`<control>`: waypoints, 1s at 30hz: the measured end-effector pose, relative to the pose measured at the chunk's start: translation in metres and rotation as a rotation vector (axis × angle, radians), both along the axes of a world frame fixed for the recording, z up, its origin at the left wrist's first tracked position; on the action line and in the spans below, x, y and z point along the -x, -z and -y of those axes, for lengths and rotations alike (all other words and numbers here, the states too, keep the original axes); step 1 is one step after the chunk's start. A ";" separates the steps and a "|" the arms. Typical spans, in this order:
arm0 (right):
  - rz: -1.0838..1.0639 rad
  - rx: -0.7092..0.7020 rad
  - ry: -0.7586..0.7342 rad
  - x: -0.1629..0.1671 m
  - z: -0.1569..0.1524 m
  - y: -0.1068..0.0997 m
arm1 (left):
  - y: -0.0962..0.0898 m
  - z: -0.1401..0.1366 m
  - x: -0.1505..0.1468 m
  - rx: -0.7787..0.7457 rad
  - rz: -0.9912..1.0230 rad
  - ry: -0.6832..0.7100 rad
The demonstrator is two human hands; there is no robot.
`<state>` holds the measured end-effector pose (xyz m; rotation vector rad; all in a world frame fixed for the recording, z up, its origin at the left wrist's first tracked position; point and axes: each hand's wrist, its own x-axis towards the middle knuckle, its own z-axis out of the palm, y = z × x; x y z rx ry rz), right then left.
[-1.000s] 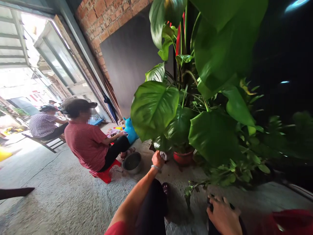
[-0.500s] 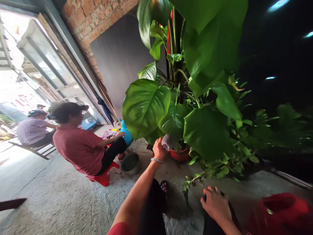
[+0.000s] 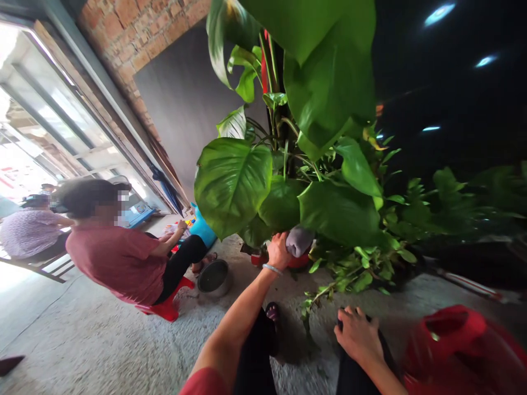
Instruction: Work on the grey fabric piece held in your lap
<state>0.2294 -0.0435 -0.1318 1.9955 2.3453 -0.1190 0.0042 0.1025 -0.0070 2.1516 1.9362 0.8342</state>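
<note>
Plant [image 3: 234, 184] above, grey cloth [image 3: 300, 241] below

Swung rightward since half a second ago, with the room slipping left across the view. Behind the broad leaves, brick wall [image 3: 123, 38] and dark panel [image 3: 173, 104]. At left, seated on a red stool [image 3: 168, 311], a co-worker [image 3: 115, 263] in a reddish shirt. At lower right, what looks like a red plastic bag [image 3: 424, 351]. Near the stool, on the concrete, a metal basin [image 3: 219, 289]. Under the lowest leaves, partly hidden, a red pot [image 3: 299, 262].

On the right trouser leg [image 3: 349, 373], the right hand [image 3: 357, 333], fingers loosely bent, nothing visible in their grasp. Stretched out to the plant, the left hand [image 3: 278, 250], seemingly clenched on the cloth, fingertips hidden. Shifted right relative to the plant, bringing the cloth from beside the pot to in front of it, just below a leaf edge; whether touching, cannot tell. Judged from that, work now centred on the plant's low middle. At the wrist, a pale bracelet [image 3: 273, 269]. No brand, label or writing legible anywhere.
</note>
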 end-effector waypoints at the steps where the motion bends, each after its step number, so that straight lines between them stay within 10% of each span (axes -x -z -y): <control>1: -0.005 0.009 0.007 -0.001 0.001 -0.002 | 0.013 0.004 0.000 0.087 -0.036 -0.004; 5: -0.029 -0.013 0.038 -0.012 0.002 -0.002 | 0.050 0.042 0.012 0.172 0.013 0.032; 11: -0.052 -0.035 0.044 -0.018 -0.001 0.005 | 0.008 0.009 -0.011 -0.147 0.203 0.052; 15: -0.044 -0.015 0.049 -0.009 -0.001 -0.003 | 0.014 -0.027 -0.054 0.103 0.028 0.090; 21: -0.016 0.016 0.090 -0.016 -0.001 -0.008 | 0.068 0.032 -0.027 0.414 -0.189 0.217; 27: -0.015 0.004 0.077 -0.018 -0.002 -0.003 | 0.012 0.023 0.003 -0.120 0.044 0.073; 30: -0.013 -0.008 0.067 -0.011 -0.002 -0.005 | -0.006 -0.008 -0.012 -0.123 0.028 -0.015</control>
